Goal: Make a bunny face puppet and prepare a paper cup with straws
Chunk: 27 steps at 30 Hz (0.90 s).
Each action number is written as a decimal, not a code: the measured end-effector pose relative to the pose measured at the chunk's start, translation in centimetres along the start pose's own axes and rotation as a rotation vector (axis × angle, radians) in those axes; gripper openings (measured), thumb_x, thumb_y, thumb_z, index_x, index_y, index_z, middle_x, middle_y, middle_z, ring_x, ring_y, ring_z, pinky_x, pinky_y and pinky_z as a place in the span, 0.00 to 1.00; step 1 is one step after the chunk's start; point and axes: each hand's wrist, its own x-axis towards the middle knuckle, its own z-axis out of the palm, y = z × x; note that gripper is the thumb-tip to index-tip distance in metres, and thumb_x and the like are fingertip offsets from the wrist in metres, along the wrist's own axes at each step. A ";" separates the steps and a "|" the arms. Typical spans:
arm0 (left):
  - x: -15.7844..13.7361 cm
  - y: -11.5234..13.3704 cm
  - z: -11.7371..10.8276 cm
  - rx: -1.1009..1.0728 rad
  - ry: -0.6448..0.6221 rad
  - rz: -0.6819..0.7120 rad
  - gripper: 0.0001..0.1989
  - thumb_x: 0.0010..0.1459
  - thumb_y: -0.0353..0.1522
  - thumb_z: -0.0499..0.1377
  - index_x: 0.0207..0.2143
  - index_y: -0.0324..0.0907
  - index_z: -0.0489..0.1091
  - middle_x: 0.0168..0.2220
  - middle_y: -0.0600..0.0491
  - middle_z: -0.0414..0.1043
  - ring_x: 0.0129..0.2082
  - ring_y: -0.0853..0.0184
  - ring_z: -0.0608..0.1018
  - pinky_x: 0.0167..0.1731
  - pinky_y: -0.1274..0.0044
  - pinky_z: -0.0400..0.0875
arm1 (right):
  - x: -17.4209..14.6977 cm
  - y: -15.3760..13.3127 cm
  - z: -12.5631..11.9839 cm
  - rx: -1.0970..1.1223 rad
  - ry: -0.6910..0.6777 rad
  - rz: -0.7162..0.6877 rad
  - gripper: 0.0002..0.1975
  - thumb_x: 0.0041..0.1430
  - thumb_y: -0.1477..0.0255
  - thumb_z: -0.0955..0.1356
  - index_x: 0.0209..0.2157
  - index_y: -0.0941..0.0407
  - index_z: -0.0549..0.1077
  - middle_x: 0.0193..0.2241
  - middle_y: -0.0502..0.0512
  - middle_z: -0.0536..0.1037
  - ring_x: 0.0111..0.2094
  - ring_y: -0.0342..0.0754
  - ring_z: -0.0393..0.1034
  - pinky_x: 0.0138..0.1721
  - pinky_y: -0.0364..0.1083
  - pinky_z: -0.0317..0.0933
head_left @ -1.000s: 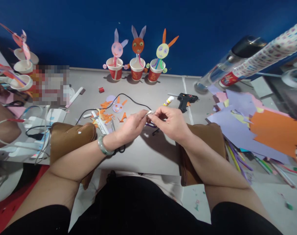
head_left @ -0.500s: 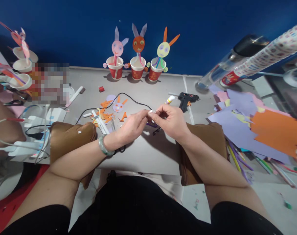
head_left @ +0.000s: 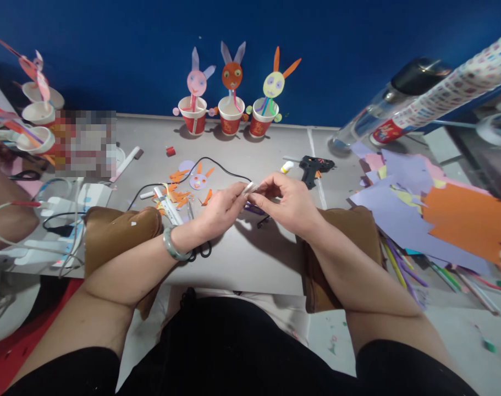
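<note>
In the head view, we see the small, narrow white strip turned in our fingers: half a second ago only a stubby end showed, and now more of its length lies slanted in sight. We judge that it is still being worked by hand, with nothing finished; its material we cannot make out. It is held up left of the black plastic glue gun and nearer to us. Our left hand and right hand both pinch it, fingertips together.

Against the earlier frames, our right hand now hides more of the white-tipped yellow tube, just left of the glue gun. Our left hand covers more of the bright orange paper scrap. The round lilac paper rabbit face with orange ears, well left of the gun, has stayed put.
</note>
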 end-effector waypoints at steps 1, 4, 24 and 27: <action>0.0 0.0 -0.1 -0.016 -0.010 -0.011 0.12 0.69 0.34 0.51 0.31 0.43 0.62 0.25 0.57 0.66 0.25 0.72 0.68 0.27 0.78 0.62 | 0.0 0.0 -0.1 0.004 -0.005 -0.001 0.13 0.56 0.63 0.74 0.31 0.54 0.69 0.25 0.49 0.75 0.26 0.43 0.69 0.30 0.45 0.63; 0.2 0.2 -0.3 -0.057 -0.040 -0.054 0.13 0.70 0.37 0.51 0.30 0.43 0.62 0.24 0.56 0.67 0.24 0.72 0.68 0.26 0.78 0.61 | 0.0 -0.1 -0.2 0.015 -0.013 -0.012 0.09 0.57 0.67 0.72 0.32 0.55 0.69 0.27 0.50 0.76 0.27 0.43 0.70 0.32 0.46 0.65; 0.9 -0.5 0.0 -0.529 -0.145 -0.093 0.19 0.65 0.47 0.58 0.37 0.39 0.71 0.25 0.55 0.70 0.22 0.75 0.69 0.24 0.79 0.63 | 0.3 -0.3 -1.5 -0.035 -0.055 -0.008 0.08 0.60 0.66 0.71 0.38 0.54 0.73 0.31 0.53 0.79 0.31 0.46 0.73 0.36 0.48 0.68; 0.8 -0.2 0.1 -0.583 -0.128 -0.102 0.18 0.66 0.46 0.59 0.38 0.39 0.69 0.28 0.53 0.74 0.22 0.76 0.70 0.23 0.79 0.64 | 0.5 -0.2 -1.5 0.020 -0.077 0.006 0.08 0.60 0.65 0.71 0.37 0.54 0.73 0.30 0.52 0.78 0.30 0.45 0.72 0.34 0.47 0.67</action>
